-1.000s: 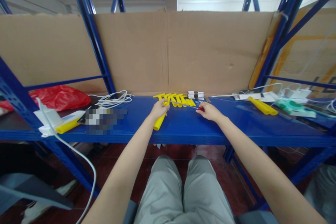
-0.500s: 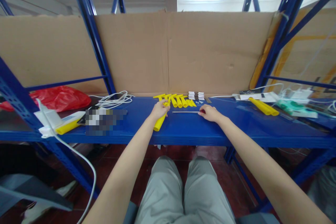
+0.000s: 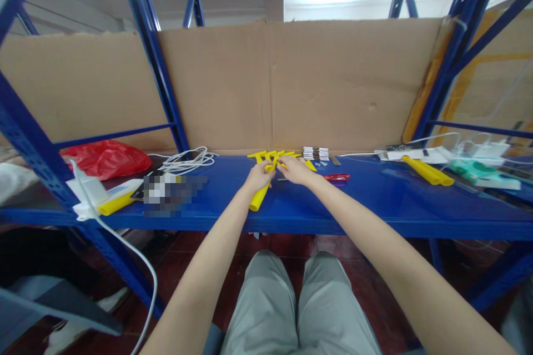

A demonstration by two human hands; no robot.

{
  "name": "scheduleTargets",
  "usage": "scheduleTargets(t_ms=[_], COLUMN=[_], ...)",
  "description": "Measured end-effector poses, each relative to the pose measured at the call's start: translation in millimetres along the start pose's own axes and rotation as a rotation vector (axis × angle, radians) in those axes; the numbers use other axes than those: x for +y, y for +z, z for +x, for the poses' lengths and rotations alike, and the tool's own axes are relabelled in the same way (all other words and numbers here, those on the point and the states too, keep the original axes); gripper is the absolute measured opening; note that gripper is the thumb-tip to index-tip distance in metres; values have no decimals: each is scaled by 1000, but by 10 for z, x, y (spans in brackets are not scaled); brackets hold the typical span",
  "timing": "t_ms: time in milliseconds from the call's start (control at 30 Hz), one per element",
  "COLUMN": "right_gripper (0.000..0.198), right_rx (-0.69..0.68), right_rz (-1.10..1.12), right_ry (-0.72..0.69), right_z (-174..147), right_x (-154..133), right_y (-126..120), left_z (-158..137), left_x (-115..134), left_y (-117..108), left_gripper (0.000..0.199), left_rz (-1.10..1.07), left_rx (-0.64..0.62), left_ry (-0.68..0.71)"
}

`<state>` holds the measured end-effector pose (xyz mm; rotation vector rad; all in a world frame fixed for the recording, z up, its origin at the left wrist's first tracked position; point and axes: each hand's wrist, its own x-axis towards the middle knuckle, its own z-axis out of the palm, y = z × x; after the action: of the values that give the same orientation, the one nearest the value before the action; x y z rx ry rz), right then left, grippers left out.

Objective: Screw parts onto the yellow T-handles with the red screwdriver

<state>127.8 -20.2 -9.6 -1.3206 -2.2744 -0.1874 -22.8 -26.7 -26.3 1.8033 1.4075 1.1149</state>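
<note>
My left hand (image 3: 259, 175) is closed around a yellow T-shaped piece with a tubular handle (image 3: 259, 199), whose round end points toward me. Close beside it, the fingers of my right hand (image 3: 293, 171) are pinched at the upper part of the same piece; the fingertips are partly hidden. A screwdriver with a red handle (image 3: 336, 177) lies on the blue bench behind my right wrist, its shaft partly covered by that hand. Several more yellow T-shaped pieces (image 3: 257, 155) lie in a row just beyond my hands.
White stacked parts (image 3: 315, 153) and small white bits (image 3: 321, 163) sit at the back of the blue bench (image 3: 375, 199). Two yellow tubes (image 3: 428, 171) lie on the right. Coiled white cable (image 3: 189, 161) and a red bag (image 3: 110, 158) are on the left. Cardboard (image 3: 225, 89) stands behind.
My right hand has let go of the screwdriver and moved left to the yellow piece. My left hand still holds that piece. The view has shifted slightly.
</note>
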Motion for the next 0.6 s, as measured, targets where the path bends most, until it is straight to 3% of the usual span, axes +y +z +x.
scheduleTargets(t_ms=[267,433,600], right_gripper=[9,11,13], right_rx=[168,157,172], right_rz=[224,380,352], right_ry=[60,59,62], right_z=[152,190,170], right_x=[52,132,155], right_y=[305,390,383], left_z=[46,24,-3], left_x=[-48,-30,5], left_y=[7,12,4], left_gripper=[38,38,38], left_rz=[25,41,51], left_rx=[-1,13,-13], left_ry=[15,26,44])
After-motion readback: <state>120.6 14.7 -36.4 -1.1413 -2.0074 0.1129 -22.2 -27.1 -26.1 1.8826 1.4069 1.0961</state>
